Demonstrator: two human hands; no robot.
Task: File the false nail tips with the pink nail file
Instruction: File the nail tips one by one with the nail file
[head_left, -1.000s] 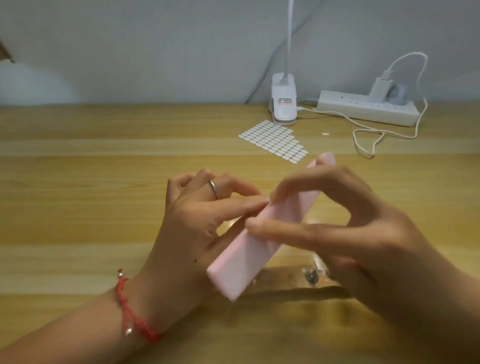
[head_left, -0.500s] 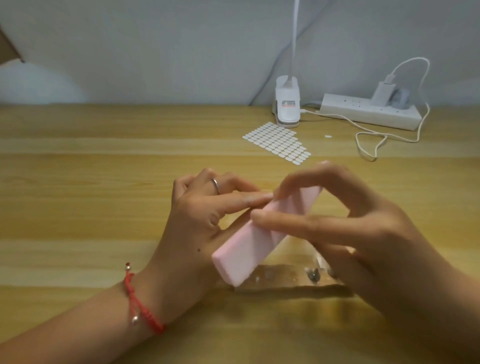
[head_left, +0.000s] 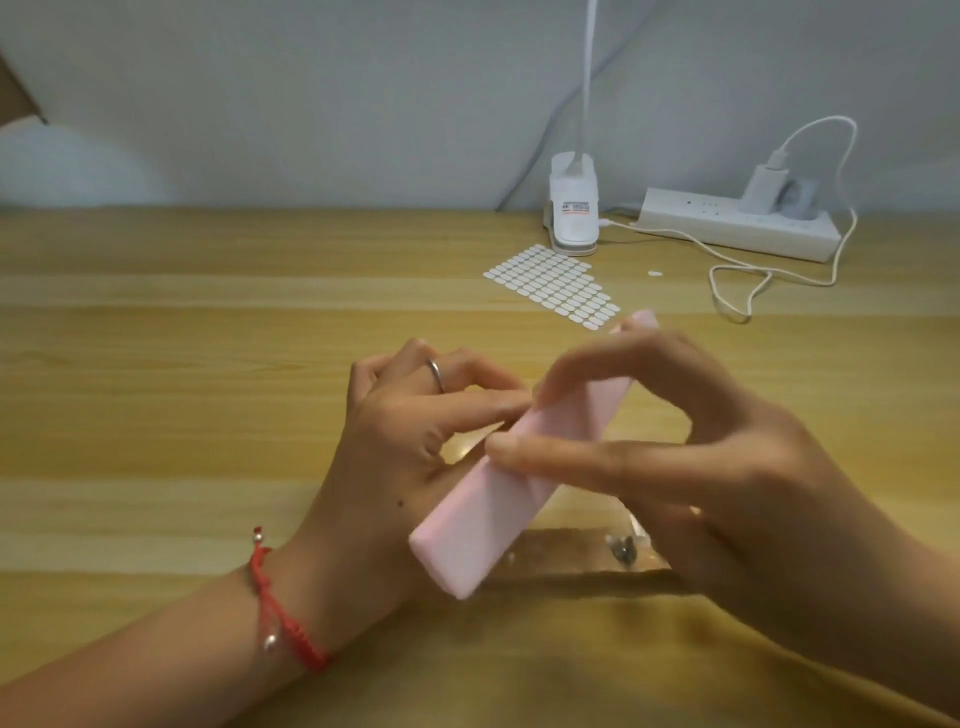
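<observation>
- The right hand pinches the file near its middle, thumb on top and fingertips over the far edge.
- The file slants above the surface, its low end nearest the camera.
- The left hand, fingers curled, has its forefinger at the file's left edge; I cannot tell whether it pinches anything there.
- A clear bag lies beneath the file.

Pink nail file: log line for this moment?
right hand: grips pink nail file | left hand: touches file, held item unclear | file: tilted
</observation>
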